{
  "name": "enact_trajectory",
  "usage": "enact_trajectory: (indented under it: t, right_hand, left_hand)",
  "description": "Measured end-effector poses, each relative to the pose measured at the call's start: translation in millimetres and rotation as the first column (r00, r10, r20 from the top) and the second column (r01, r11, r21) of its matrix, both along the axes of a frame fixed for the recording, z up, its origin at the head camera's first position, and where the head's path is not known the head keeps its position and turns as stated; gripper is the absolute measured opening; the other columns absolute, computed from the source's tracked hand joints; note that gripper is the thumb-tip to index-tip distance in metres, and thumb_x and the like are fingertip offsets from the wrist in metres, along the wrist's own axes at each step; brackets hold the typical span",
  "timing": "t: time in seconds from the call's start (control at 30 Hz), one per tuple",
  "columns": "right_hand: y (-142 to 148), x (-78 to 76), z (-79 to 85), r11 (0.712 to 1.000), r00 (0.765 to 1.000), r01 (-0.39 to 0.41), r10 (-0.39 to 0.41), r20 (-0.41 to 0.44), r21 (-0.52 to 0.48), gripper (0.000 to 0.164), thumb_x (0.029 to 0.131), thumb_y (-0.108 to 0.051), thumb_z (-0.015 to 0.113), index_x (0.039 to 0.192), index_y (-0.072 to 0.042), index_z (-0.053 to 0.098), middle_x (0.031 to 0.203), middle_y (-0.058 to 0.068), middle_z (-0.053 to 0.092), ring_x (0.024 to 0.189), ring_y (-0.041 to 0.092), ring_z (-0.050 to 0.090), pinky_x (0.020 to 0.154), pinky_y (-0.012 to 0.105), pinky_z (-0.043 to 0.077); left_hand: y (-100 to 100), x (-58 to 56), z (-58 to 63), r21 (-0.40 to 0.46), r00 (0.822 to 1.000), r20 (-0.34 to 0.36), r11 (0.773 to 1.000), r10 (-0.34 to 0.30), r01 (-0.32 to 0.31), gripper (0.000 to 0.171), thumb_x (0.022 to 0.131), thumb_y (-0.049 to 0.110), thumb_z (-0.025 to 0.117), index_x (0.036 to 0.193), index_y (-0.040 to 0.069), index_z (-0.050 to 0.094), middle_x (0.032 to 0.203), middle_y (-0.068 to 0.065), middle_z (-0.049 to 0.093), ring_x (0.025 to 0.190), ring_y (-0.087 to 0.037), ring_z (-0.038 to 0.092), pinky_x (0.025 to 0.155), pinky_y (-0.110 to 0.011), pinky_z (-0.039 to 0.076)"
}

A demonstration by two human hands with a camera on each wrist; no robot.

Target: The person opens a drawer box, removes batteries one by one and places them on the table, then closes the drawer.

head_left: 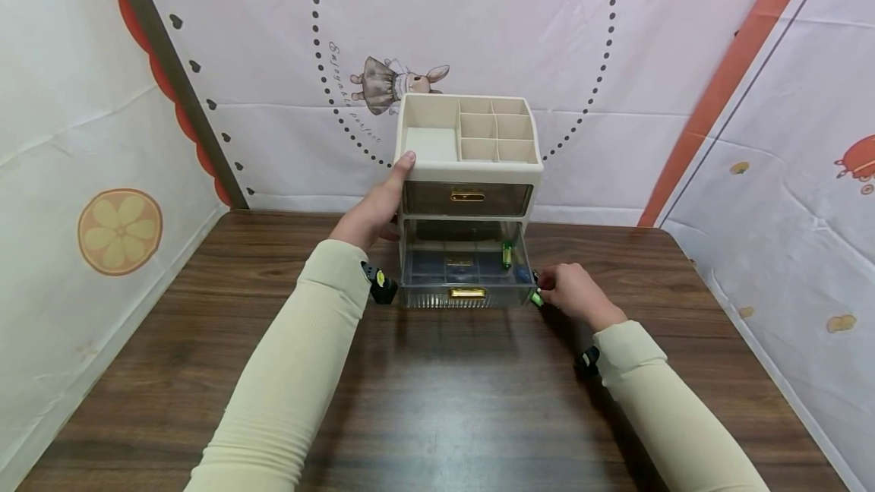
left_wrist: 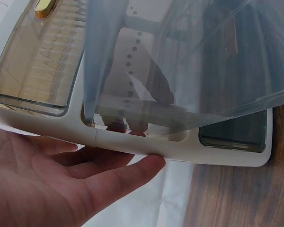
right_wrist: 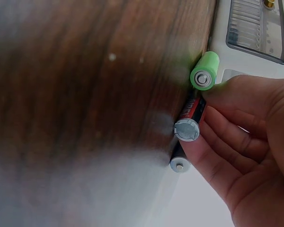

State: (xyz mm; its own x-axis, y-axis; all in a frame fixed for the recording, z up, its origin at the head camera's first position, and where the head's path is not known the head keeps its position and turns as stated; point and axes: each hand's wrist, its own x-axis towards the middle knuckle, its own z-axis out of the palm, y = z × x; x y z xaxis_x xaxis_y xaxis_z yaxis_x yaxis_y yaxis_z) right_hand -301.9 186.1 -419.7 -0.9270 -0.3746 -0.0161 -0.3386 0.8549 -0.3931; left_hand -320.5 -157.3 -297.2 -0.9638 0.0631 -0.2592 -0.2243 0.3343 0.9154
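A cream desktop organizer [head_left: 472, 171] stands at the back of the table, its lower clear drawer [head_left: 437, 298] pulled out. A green battery [head_left: 507, 255] lies inside that drawer. My left hand [head_left: 379, 203] rests against the organizer's left side, thumb at the top front corner; in the left wrist view its fingers [left_wrist: 132, 177] lie fairly straight along the side. Right of the drawer, my right hand [head_left: 574, 293] pinches a red-and-black battery [right_wrist: 191, 116] between thumb and forefinger. A light green battery [right_wrist: 206, 71] touches the thumb, and a dark battery [right_wrist: 179, 163] lies just beyond the forefinger.
The organizer's top has open compartments [head_left: 478, 126], and a closed smoky drawer [head_left: 431, 197] sits above the pulled-out one. Printed cloth [head_left: 581, 21] hangs behind and at both sides. Dark wood table [head_left: 437, 401] spreads out in front.
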Motion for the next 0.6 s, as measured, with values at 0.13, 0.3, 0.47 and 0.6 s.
enact_trajectory:
  t: [0.13,0.3,0.47,0.6]
  right_hand:
    - [-0.2,0.8,-0.7,1.000,1.000,0.004,-0.004,0.001,0.006,0.009,0.088,-0.009,0.066,0.093,-0.005,0.072,0.084,0.007,0.070,0.072,0.016,0.060,0.068,0.036,0.053]
    - [0.1,1.4,-0.8,1.000,1.000,-0.001,0.001,-0.005,0.017,0.010,0.089,-0.010,0.066,0.095,-0.005,0.073,0.085,0.007,0.070,0.073,0.016,0.061,0.069,0.036,0.053]
    - [0.9,2.1,0.5,1.000,1.000,-0.004,0.005,-0.010,0.012,0.011,0.089,-0.012,0.066,0.095,-0.005,0.073,0.086,0.007,0.070,0.073,0.016,0.061,0.069,0.036,0.053]
    - [1.7,2.6,2.2,1.000,1.000,0.003,-0.003,-0.002,0.004,0.013,0.089,-0.012,0.066,0.098,-0.005,0.073,0.089,0.008,0.071,0.074,0.017,0.061,0.068,0.035,0.053]
  left_hand:
    - [0.7,0.1,0.1,0.002,1.000,0.000,1.000,0.001,-0.001,0.114,0.074,0.093,0.021,0.152,0.011,0.021,0.142,-0.020,0.035,0.121,-0.039,0.049,0.089,-0.057,0.051]
    - [0.7,0.8,0.1,0.004,1.000,0.004,1.000,-0.006,0.006,0.113,0.074,0.093,0.021,0.153,0.012,0.020,0.144,-0.020,0.033,0.124,-0.040,0.047,0.091,-0.058,0.050]
    - [-0.6,0.2,-0.4,0.010,1.000,0.007,1.000,-0.023,0.023,0.113,0.073,0.094,0.021,0.153,0.014,0.021,0.145,-0.019,0.033,0.125,-0.041,0.046,0.092,-0.059,0.049]
    - [-1.1,-0.4,-0.2,0.015,1.000,0.008,1.000,-0.026,0.026,0.114,0.073,0.094,0.021,0.153,0.014,0.021,0.146,-0.019,0.032,0.125,-0.042,0.046,0.093,-0.059,0.048]
